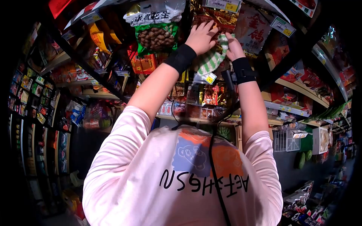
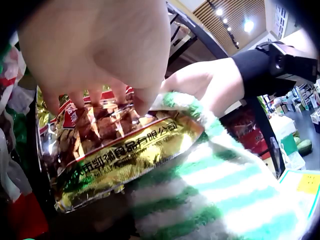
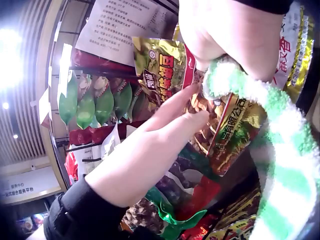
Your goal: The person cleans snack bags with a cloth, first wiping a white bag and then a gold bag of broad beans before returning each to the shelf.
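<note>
A shiny gold-and-red snack bag (image 1: 222, 23) hangs at the front of the shelf, brown pieces showing through its window in the left wrist view. My left hand (image 1: 201, 37) rests on the bag's front, fingers spread and fairly straight. Beside it, my right hand (image 1: 235, 48) grips one end of a fuzzy green-and-white striped cloth (image 1: 212, 64) against the bag's face. The rest of the cloth hangs down loosely, as the right wrist view shows along its length (image 3: 287, 145). The right fingertips are partly hidden behind the cloth in that view.
Left of the hands hangs a green-and-white bag of peanuts (image 1: 156, 37). A silvery bag with red characters (image 1: 254, 30) hangs to the right. Price tags (image 1: 283, 26) line the shelf edges. Further back right are a white basket (image 1: 286, 141) and watermelons (image 1: 301, 160) by the floor.
</note>
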A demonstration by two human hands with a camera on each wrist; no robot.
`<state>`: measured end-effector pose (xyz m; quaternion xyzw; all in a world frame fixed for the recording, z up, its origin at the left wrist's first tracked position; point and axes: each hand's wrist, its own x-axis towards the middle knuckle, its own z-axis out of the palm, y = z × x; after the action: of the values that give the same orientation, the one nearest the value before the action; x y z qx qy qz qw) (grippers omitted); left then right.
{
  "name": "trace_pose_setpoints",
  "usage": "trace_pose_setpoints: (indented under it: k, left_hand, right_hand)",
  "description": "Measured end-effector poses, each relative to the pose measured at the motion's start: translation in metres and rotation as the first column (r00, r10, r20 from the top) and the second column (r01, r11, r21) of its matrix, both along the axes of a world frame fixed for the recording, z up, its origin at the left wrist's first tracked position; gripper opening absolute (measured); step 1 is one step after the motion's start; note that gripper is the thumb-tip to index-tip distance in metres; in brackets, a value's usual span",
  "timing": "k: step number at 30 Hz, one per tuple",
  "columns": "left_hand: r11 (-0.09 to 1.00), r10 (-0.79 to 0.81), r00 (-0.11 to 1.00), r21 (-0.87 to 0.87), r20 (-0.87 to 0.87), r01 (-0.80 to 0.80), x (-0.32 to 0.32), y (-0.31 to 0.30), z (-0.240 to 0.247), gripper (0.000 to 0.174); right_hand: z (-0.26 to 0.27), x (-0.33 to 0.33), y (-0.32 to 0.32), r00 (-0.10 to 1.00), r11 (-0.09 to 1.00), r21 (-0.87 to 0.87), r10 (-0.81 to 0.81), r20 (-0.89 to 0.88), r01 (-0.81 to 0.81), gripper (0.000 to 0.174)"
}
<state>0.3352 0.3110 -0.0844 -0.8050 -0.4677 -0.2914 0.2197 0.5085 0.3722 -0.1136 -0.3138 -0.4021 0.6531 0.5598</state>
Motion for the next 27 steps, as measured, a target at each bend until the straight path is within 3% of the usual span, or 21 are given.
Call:
trace_pose_setpoints:
  k: [3, 6, 10, 16, 19, 20, 21, 23, 25, 27]
  left_hand:
    - [0.997, 0.028, 0.999, -0.073, -0.033, -0.03, -0.005, 0.019, -0.011, 0.059]
    - [0.995, 0.051, 0.999, -0.089, -0.006, -0.051, -0.008, 0.02, -0.015, 0.065]
    - [0.997, 0.075, 0.997, -0.034, 0.001, -0.075, -0.014, 0.023, -0.031, 0.061]
    - [0.998, 0.062, 0.996, -0.026, 0.06, -0.061, -0.013, 0.029, -0.055, 0.052]
    - [0.992, -0.072, 0.961, 0.116, 0.266, 0.043, 0.001, -0.009, -0.029, 0.039]
    - [0.996, -0.083, 0.95, 0.069, 0.301, 0.065, 0.005, -0.019, -0.028, 0.039]
    - [0.995, -0.1, 0.955, 0.052, 0.278, 0.089, 0.001, 0.009, -0.063, 0.042]
    - [0.976, -0.183, 0.898, -0.038, 0.399, 0.216, 0.009, -0.018, -0.063, 0.035]
    - [0.888, -0.283, 0.863, -0.225, 0.417, 0.4, 0.011, -0.04, -0.066, 0.037]
    - [0.852, -0.373, 0.891, -0.285, 0.26, 0.44, 0.014, -0.05, -0.072, 0.039]
  right_hand:
    - [-0.004, 0.006, -0.012, 0.998, 0.998, -0.047, 0.038, 0.043, -0.036, 0.039]
    - [-0.013, 0.025, -0.031, 0.997, 0.997, -0.001, 0.076, 0.002, -0.076, 0.034]
    - [-0.002, 0.054, -0.065, 0.988, 0.996, 0.093, -0.001, -0.153, 0.015, 0.036]
    - [0.063, 0.085, -0.143, 0.974, 0.945, 0.266, -0.147, -0.174, 0.19, 0.04]
    - [0.066, 0.089, -0.143, 0.979, 0.946, 0.28, -0.121, -0.165, 0.164, 0.039]
    - [0.061, 0.088, -0.136, 0.982, 0.952, 0.267, -0.108, -0.154, 0.147, 0.038]
    - [0.054, 0.086, -0.128, 0.985, 0.958, 0.256, -0.094, -0.145, 0.129, 0.038]
    - [0.041, 0.084, -0.12, 0.973, 0.956, 0.237, -0.127, -0.191, 0.171, 0.031]
    - [0.036, 0.084, -0.122, 0.961, 0.936, 0.245, -0.215, -0.173, 0.253, 0.031]
    - [0.035, 0.087, -0.128, 0.936, 0.891, 0.286, -0.329, -0.126, 0.352, 0.029]
